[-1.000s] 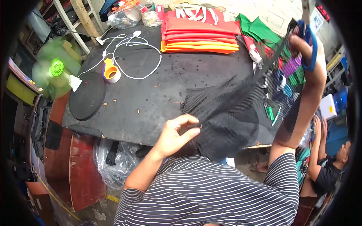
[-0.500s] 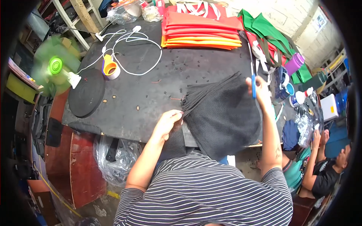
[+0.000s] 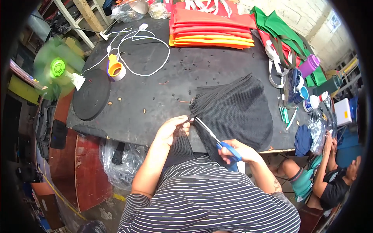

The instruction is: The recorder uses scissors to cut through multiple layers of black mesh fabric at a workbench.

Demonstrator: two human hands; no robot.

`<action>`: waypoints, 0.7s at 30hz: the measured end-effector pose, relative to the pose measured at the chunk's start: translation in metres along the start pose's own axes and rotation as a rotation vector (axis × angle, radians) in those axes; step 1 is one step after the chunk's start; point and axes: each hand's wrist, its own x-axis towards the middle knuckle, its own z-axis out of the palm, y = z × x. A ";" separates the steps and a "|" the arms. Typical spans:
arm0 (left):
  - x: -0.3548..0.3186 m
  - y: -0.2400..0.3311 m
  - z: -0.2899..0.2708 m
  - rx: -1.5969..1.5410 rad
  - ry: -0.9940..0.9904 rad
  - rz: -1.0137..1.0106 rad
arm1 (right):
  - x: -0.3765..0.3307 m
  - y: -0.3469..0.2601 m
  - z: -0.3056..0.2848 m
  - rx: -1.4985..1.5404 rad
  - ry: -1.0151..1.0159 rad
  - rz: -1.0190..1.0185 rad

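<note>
Black mesh fabric [image 3: 241, 112], gathered in folded layers, lies over the near edge of the dark table and hangs toward my lap. My left hand [image 3: 173, 130] pinches a corner of this mesh at its left side. In my right hand [image 3: 239, 151] is a pair of scissors [image 3: 229, 149] with blue handles. Their long blades point up and left across the mesh, tips at the corner beside my left fingertips. Whether the blades are cutting the material I cannot tell. Small black scraps [image 3: 190, 64] are scattered beyond the mesh.
Red and orange folded bags [image 3: 211, 29] are stacked at the back, green ones [image 3: 278, 33] beside them. A tape dispenser [image 3: 115, 70], white cable [image 3: 155, 72], black disc [image 3: 92, 95] and spinning green fan [image 3: 58, 68] stand left. Bottles [image 3: 309, 66] line the right; a person sits beyond [image 3: 334, 186].
My right hand has swung the scissors down and left, from upright beside the mesh to its left corner. My left hand keeps its pinch. The view has shifted slightly.
</note>
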 end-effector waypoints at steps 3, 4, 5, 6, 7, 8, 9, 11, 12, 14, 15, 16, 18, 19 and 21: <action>-0.007 0.001 0.030 0.420 0.283 0.184 | 0.004 -0.001 -0.001 0.000 0.013 -0.012; -0.006 -0.002 0.030 0.499 0.334 0.246 | 0.002 -0.003 0.002 0.000 0.010 -0.045; -0.006 -0.004 0.031 0.498 0.336 0.249 | 0.002 -0.003 0.002 -0.002 0.007 -0.045; -0.005 -0.005 0.031 0.585 0.350 0.280 | 0.002 -0.002 0.002 0.016 -0.013 -0.043; -0.005 -0.006 0.031 0.671 0.364 0.311 | 0.001 -0.002 0.003 0.035 -0.032 -0.042; -0.005 -0.007 0.031 0.671 0.364 0.310 | 0.001 -0.003 0.004 0.035 -0.033 -0.041; -0.005 -0.009 0.032 0.664 0.357 0.324 | 0.001 -0.003 0.004 0.054 -0.039 -0.048; -0.005 -0.011 0.034 0.657 0.348 0.336 | 0.003 -0.003 0.006 0.074 -0.044 -0.054; -0.005 -0.012 0.036 0.649 0.359 0.341 | 0.005 -0.003 0.006 0.072 -0.026 -0.054; -0.004 -0.014 0.038 0.641 0.371 0.345 | 0.007 -0.003 0.007 0.071 -0.009 -0.053; -0.003 -0.015 0.037 0.641 0.371 0.362 | 0.008 -0.003 0.009 0.071 0.006 -0.061; -0.003 -0.016 0.036 0.641 0.372 0.379 | 0.009 -0.003 0.009 0.071 0.020 -0.070; -0.003 -0.016 0.034 0.649 0.367 0.382 | 0.010 -0.004 0.009 0.081 0.021 -0.078; -0.003 -0.015 0.033 0.658 0.361 0.385 | 0.010 -0.004 0.009 0.092 0.022 -0.088; -0.004 -0.014 0.034 0.655 0.367 0.377 | 0.012 -0.003 0.009 0.086 0.042 -0.082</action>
